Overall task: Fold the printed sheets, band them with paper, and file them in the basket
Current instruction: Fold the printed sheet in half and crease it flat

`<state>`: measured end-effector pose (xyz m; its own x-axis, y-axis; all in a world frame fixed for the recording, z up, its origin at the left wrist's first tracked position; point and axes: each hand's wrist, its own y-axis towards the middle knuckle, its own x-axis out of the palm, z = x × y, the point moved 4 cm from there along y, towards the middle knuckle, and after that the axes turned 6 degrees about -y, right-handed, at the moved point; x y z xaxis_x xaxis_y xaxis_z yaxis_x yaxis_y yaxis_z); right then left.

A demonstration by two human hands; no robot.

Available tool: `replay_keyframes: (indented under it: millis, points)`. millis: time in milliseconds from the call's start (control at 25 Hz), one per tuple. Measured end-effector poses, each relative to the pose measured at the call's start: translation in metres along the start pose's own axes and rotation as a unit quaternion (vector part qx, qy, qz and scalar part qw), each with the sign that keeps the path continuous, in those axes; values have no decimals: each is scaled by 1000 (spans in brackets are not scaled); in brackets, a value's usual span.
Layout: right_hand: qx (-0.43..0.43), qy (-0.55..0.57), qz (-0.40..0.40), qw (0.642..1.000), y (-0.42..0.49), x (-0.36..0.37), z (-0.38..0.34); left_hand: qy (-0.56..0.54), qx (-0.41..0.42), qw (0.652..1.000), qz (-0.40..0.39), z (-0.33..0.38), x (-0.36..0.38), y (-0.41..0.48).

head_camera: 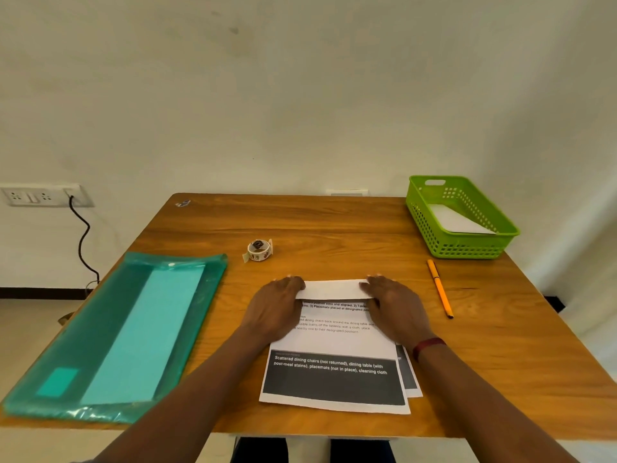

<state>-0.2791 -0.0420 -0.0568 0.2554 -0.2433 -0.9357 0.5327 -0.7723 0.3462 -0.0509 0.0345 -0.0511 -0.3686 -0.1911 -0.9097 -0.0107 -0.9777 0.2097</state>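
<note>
A printed sheet [334,345] lies on the wooden table near the front edge, with at least one more sheet [410,372] showing under its right side. Its far edge is turned over toward me into a narrow white flap [334,289]. My left hand [277,305] presses the flap's left end and my right hand [394,302] presses its right end, fingers flat on the paper. A green plastic basket [434,228] stands at the back right with a white folded sheet [457,220] inside.
A teal plastic pack of coloured paper [117,335] lies along the left side. A small roll of stickers [259,250] sits in the middle, beyond the sheets. An orange pen [440,288] lies right of my right hand. A wall socket with a black cable [80,235] is at the left.
</note>
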Motion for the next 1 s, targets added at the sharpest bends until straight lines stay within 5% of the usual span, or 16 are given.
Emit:
replay_keyframes:
  millis: [200, 640, 1000]
  points:
    - [-23, -34, -137, 990, -7, 3, -5, 62, 0, 996, -62, 2, 14, -5]
    - [-35, -7, -178, 983, 0, 11, -65, 112, 20, 989, -99, 20, 31, -7]
    - [-15, -25, -199, 980, -8, 19, -47, 91, -56, 988, -114, 9, 33, -7]
